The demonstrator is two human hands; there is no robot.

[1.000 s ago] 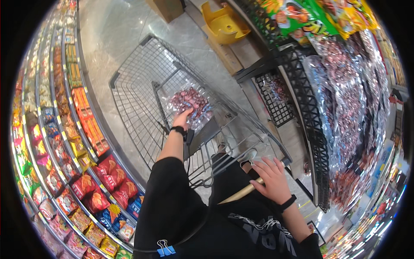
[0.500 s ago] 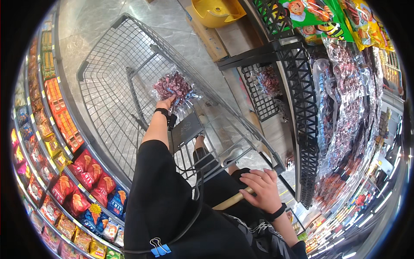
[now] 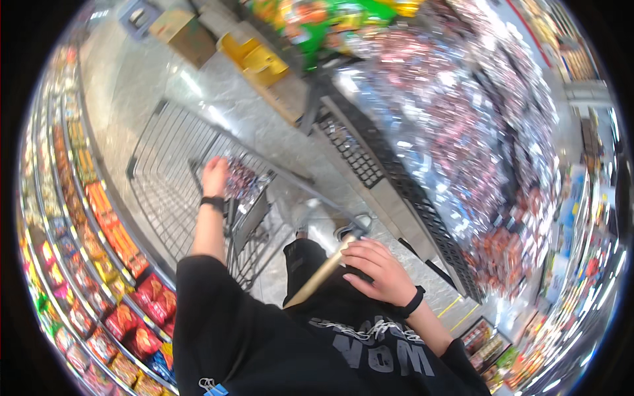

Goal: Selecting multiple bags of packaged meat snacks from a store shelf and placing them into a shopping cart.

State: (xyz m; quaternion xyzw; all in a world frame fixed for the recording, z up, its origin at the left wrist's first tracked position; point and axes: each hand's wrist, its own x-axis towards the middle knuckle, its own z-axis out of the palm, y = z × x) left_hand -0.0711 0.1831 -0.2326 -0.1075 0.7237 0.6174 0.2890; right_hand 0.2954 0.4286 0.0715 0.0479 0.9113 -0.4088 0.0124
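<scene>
A grey wire shopping cart (image 3: 162, 122) stands in front of me, slanting away to the left. Inside it lies a clear plastic bag of small dark-red packed pieces (image 3: 243, 181). My left hand (image 3: 215, 175) is over the cart beside that bag; its fingers look curled but are blurred, and whether they touch the bag cannot be made out. My right hand (image 3: 375, 267) lies with its fingers over the right end of the tan cart handle (image 3: 316, 280), thumb on the near side.
Shelves of snack bags (image 3: 122, 320) and orange boxes (image 3: 113, 224) curve along the left. At the right, similar clear bags (image 3: 449, 125) fill a black-edged display stand (image 3: 429, 221). Farther off are a yellow bin (image 3: 254, 61) and a cardboard box (image 3: 183, 36) on the floor.
My view has turned, so the cart sits lower and the display fills more of the right. My left hand has shifted from the bag's near edge to its left side. My right hand stays at the handle.
</scene>
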